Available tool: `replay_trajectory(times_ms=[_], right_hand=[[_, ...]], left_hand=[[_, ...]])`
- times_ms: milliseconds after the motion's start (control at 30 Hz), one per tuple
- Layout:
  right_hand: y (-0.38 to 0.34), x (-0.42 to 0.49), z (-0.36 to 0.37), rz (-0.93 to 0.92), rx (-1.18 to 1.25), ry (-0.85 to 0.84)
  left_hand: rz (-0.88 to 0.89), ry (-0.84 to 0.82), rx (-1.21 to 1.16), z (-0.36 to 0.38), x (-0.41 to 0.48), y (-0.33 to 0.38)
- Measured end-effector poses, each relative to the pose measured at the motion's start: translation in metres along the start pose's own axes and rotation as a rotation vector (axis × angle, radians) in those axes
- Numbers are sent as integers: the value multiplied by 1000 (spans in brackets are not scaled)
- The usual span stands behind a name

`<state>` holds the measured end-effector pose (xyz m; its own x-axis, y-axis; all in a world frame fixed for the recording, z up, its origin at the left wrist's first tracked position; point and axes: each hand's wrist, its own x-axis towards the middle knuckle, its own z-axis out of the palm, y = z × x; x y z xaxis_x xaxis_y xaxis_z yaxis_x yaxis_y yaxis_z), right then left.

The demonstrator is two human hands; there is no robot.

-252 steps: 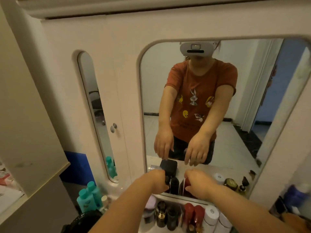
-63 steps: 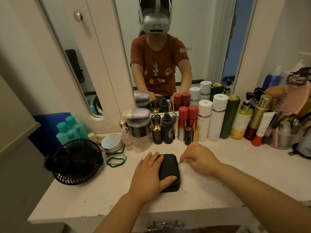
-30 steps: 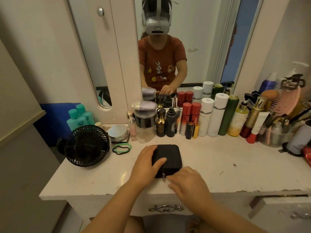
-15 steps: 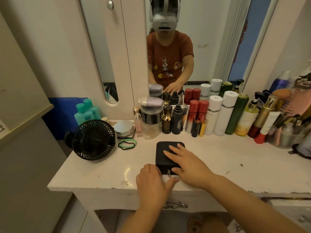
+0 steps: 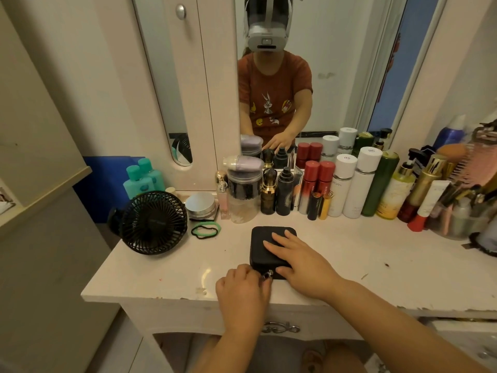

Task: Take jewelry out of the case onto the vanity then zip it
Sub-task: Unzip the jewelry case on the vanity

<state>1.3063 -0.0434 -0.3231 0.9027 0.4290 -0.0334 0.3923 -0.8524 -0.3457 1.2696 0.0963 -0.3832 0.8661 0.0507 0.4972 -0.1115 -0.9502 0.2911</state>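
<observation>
Zipper pull half hidden in left hand pinch grip; right hand flat, spread, over black case.

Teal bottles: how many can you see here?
2. The front teal bottle shows just above the black fan; the rear teal bottle stands close behind it, to its right. The fan could hide more.

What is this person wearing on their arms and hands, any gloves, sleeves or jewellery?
Nothing on either: the left hand and right hand are bare, with no gloves, rings or watch showing, and both forearms are uncovered. The mirror shows a rust-orange T-shirt with cartoon prints, its short sleeves ending above the elbows.
</observation>
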Motion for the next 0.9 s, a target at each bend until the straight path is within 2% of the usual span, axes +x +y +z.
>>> replay_trajectory(times_ms=[133,300,500,667,900], right_hand=[[0,0,-1,-2,-16,-5],[-1,-1,-2,7,-16,-14],[-3,-1,-4,8,-49,-32],[-5,-1,-8,15,-66,-53],[-7,0,-10,20,-105,-96]], left_hand=[[131,42,102,0,0,-1],[42,13,-7,-14,4,-4],[116,11,41,-23,13,-16],[93,47,42,-24,15,-38],[14,-71,44,-18,45,-42]])
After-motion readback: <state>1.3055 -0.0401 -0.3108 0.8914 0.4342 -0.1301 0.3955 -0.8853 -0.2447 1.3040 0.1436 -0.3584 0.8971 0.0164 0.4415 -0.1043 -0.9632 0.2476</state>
